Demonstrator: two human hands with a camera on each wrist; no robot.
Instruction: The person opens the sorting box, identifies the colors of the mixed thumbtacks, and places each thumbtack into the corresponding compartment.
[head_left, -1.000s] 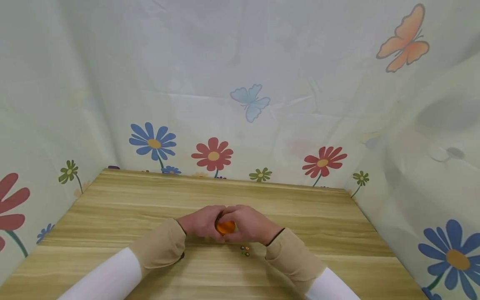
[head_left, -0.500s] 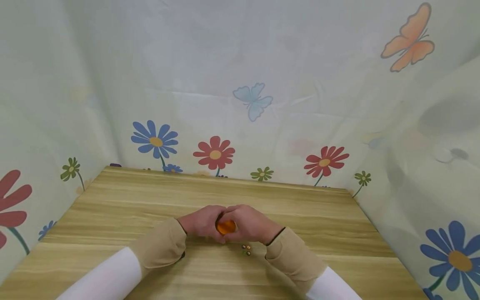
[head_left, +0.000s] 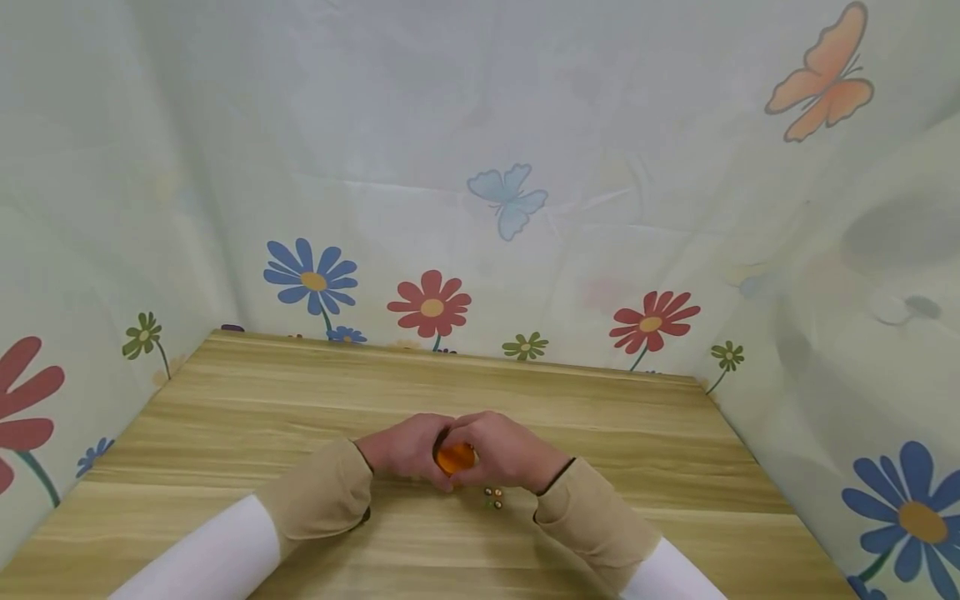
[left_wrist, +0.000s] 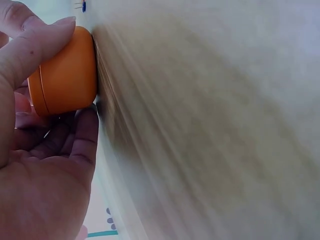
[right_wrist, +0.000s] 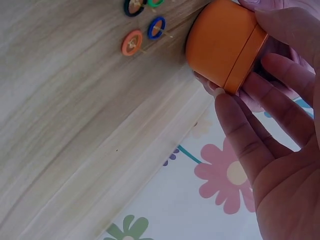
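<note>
A small round orange jar [head_left: 455,459] with a lid sits between both hands near the middle of the table. Its lid seam shows in the left wrist view on the jar [left_wrist: 70,75], whose base is right at the wood. My left hand [head_left: 415,447] curls round its left side, thumb on the wall and fingers round the far side. From the right, my right hand [head_left: 506,451] pinches the jar around its lid, and the right wrist view shows thumb and fingertips at the lid's rim [right_wrist: 246,57]. The lid appears on the jar. Part of it is hidden by the hands.
Several small ring-shaped pieces with thin pale pins, orange, blue, dark and green, lie beside the jar; one is an orange ring [right_wrist: 132,43]. The wooden table [head_left: 337,383] meets a flowered cloth backdrop [head_left: 570,250] behind and at the sides.
Both hands and the jar shift very slightly right and down in the head view, and the backdrop shifts slightly too. The hold on the jar looks the same.
</note>
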